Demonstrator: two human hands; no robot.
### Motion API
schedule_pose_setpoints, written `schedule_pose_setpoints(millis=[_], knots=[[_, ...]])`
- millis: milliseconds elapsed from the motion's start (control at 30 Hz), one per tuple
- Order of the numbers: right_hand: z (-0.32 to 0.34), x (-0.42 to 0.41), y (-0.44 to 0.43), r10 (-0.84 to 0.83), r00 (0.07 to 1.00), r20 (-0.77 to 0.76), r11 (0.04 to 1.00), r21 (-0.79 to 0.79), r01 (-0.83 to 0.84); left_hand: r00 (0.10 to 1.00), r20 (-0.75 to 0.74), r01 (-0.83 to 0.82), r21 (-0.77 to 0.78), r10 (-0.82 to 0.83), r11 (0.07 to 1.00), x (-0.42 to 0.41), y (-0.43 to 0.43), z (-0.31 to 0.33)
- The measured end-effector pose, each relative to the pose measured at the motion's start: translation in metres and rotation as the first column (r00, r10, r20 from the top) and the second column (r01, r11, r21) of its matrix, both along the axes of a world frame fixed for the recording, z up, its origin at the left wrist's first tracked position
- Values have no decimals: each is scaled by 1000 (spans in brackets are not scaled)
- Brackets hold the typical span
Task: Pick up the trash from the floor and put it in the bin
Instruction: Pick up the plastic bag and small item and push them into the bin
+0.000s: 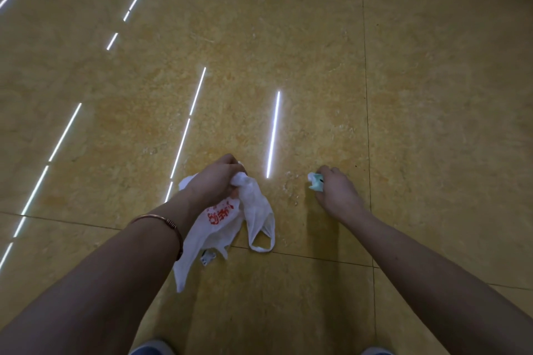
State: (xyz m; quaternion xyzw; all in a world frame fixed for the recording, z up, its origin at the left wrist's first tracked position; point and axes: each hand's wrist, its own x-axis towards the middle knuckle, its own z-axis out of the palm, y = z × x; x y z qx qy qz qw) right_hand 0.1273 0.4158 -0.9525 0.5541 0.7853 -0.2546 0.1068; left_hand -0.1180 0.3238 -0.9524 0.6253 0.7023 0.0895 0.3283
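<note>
The left hand [215,179] grips a crumpled white plastic bag with red print [222,219], fingers curled round its bunched top. The right hand [337,192] pinches a small crumpled pale-green wrapper [315,181] at its fingertips.

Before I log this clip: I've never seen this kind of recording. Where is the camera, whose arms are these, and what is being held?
There is no machine here. One camera sits on a person's head and looks down, so both bare arms are theirs. The left hand, with a bracelet on its wrist, grips a white plastic bag with red print. The right hand pinches a small crumpled pale green scrap. Below is a glossy yellow tiled floor; the bright stripes are reflected lights. A small white piece lies by the bag's lower edge. No bin is in view.
</note>
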Motion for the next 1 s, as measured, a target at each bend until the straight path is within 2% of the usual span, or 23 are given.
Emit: schedule_pose_setpoints(millis=[100, 367, 467, 700, 833, 1000], knots=[[2, -6, 4, -12, 994, -105, 1000, 27, 15, 998, -30, -60, 52, 62, 997, -2, 6, 7], [6, -22, 13, -51, 931, -361, 996, 54, 76, 976, 63, -217, 159, 209, 963, -1, 20, 15], [4, -28, 16, -86, 919, -386, 995, 20, 102, 959, 84, -282, 185, 271, 941, -3, 27, 17], [6, -35, 18, -139, 900, -413, 989, -12, 147, 947, 98, -321, 209, 307, 924, -13, 40, 27], [44, -23, 6, -195, 875, -442, 980, -58, 190, 930, 114, -366, 229, 349, 902, -12, 36, 69], [139, -14, -16, -272, 854, -444, 962, -108, 250, 910, 155, -408, 158, 385, 899, 0, -7, 160]])
